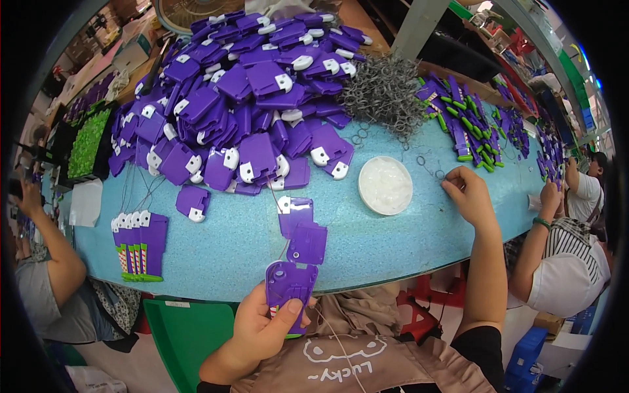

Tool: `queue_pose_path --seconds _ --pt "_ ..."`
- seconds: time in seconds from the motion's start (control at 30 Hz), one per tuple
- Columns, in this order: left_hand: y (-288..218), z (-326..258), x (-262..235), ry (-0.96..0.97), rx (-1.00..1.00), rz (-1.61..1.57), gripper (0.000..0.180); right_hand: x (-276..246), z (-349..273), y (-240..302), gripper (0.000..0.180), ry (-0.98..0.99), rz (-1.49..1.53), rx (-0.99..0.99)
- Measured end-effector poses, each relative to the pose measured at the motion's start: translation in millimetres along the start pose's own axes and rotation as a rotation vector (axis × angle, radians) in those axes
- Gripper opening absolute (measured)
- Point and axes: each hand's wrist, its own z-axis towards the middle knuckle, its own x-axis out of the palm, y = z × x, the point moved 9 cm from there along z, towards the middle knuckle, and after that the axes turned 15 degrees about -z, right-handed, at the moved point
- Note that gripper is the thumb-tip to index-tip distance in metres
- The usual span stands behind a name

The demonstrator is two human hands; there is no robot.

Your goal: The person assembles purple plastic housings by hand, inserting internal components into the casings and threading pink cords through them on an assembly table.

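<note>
My left hand grips a purple plastic casing half, its hollow inner side facing up, with a green end and a striped patch near my thumb. A thin cord runs by it. Just beyond lie two more purple pieces, a flat casing part and a white-cornered cover. My right hand is over the table at the right, thumb and fingers curled together beside a few loose metal rings; whatever the fingertips hold is hidden. Between the hands stands a round white tub with pale, translucent contents.
A large heap of purple covers fills the back. Right of it sit a tangle of metal rings and purple-green pieces. Several assembled pieces lie left, near a black crate. Other people work at both sides; a green bin stands below.
</note>
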Motion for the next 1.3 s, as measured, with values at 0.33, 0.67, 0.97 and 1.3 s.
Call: queue_pose_path --seconds 0.33,0.67,0.97,1.3 --pt "2.6 -5.9 0.4 -0.009 -0.021 -0.005 0.027 -10.0 -6.6 19.5 0.011 -0.168 0.218 -0.072" --pt "1.9 -7.4 -0.7 0.007 -0.027 -0.031 0.026 -2.9 1.0 27.0 0.025 -0.192 0.261 -0.052" --pt "6.9 -1.2 -2.7 -0.046 -0.071 -0.035 0.024 -4.6 -26.4 62.8 0.009 -0.338 0.482 -0.134" --pt "30.0 11.2 7.8 0.104 -0.19 0.155 0.025 -12.3 -74.7 139.4 0.011 -0.166 0.921 -0.295"
